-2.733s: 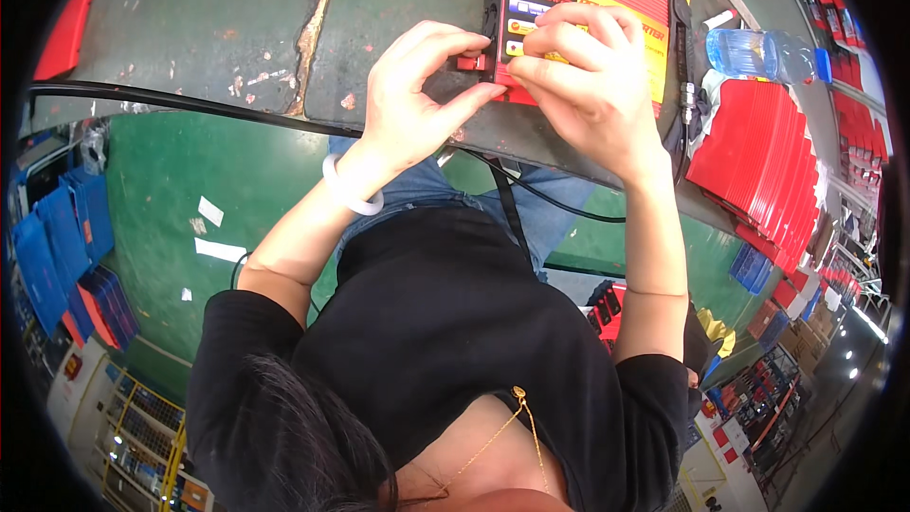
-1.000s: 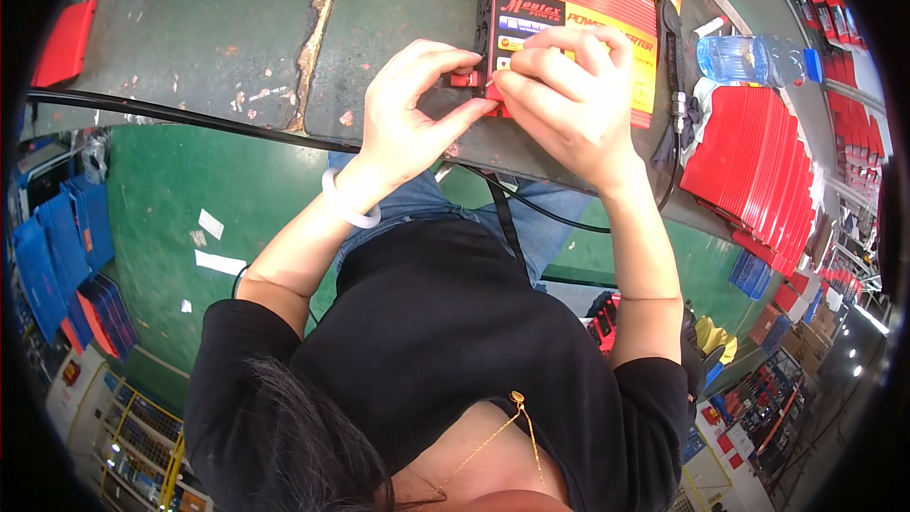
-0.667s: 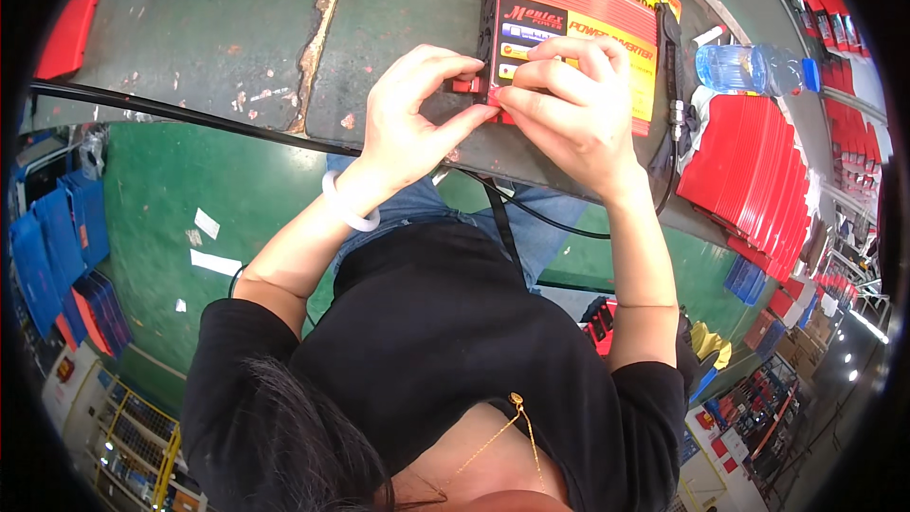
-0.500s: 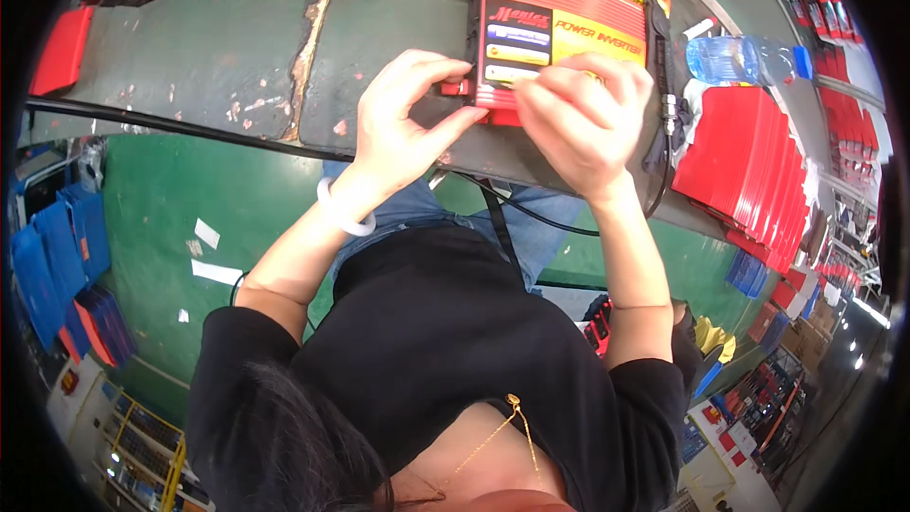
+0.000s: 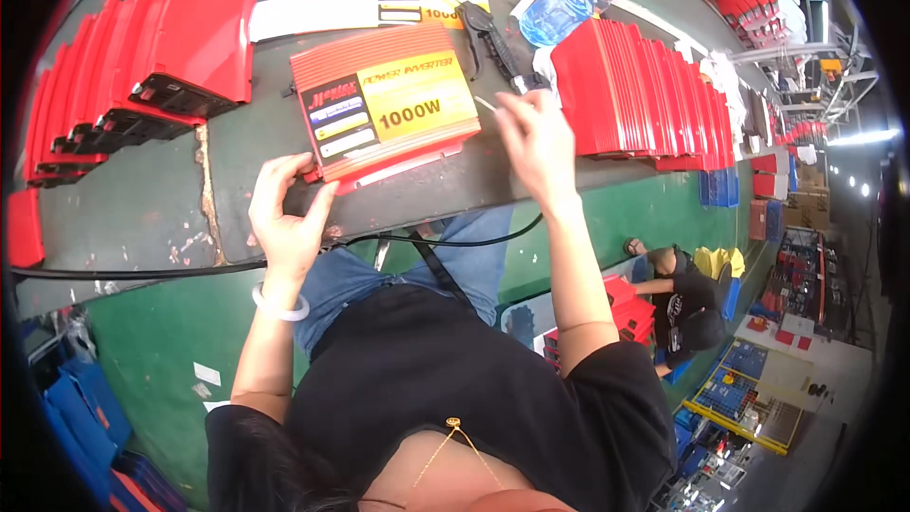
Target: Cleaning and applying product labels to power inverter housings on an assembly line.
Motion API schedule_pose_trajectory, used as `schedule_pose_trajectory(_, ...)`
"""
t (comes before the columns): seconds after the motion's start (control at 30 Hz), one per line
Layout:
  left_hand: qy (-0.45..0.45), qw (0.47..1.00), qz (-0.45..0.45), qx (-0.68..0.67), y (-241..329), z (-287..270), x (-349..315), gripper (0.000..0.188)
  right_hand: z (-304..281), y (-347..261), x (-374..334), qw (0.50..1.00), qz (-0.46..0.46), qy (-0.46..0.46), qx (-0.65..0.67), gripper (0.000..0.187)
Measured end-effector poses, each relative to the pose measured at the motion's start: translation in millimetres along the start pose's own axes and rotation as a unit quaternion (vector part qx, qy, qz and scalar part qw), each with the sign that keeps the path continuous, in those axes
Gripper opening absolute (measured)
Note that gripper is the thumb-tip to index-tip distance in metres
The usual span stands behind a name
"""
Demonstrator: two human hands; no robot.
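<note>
The right hand (image 5: 538, 142) has left the red box (image 5: 393, 100), seemingly pinching a thin white stick (image 5: 485, 103) to its right. Only the left hand (image 5: 289, 216) now attends the box, thumb and forefinger spread around its near-left corner.

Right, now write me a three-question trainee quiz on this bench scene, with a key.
1. True or false: the left hand is at the near left corner of the red box.
2. Which is nearest the right hand?
A) bottle
B) black tool
C) necklace
3. Fill in: the left wrist wears a white ____.

Key: 1 true; 2 B; 3 bracelet.
</note>
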State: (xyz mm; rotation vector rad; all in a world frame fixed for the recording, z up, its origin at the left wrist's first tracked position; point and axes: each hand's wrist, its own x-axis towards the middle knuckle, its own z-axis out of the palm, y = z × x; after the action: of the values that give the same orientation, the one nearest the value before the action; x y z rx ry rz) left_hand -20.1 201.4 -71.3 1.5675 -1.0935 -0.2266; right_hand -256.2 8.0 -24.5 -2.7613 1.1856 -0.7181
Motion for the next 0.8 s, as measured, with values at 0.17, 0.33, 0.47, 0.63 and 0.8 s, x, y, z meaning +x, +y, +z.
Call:
schedule_pose_trajectory(0.17,0.003,1.000,-0.001,0.006,7.8,0.5,3.3,0.037,19.3,27.1,53.8,0.983,0.031,-0.046,-0.172,0.034)
schedule_pose_trajectory(0.33,0.021,0.999,0.028,0.002,5.5,6.7,5.6,0.032,35.2,49.8,78.3,0.965,0.084,-0.169,-0.183,0.043)
schedule_pose_trajectory(0.47,0.037,0.999,0.023,-0.008,1.8,7.8,2.3,0.032,13.7,36.2,70.4,0.997,0.067,-0.048,0.003,0.036)
schedule_pose_trajectory(0.63,0.034,0.999,0.025,-0.014,2.9,4.6,0.5,0.033,-36.0,27.5,47.0,0.691,0.146,-0.160,0.690,0.056)
schedule_pose_trajectory(0.8,0.038,0.999,0.008,-0.019,8.9,4.6,-1.9,0.036,-83.8,17.7,24.7,0.557,0.024,-0.188,0.809,0.079)
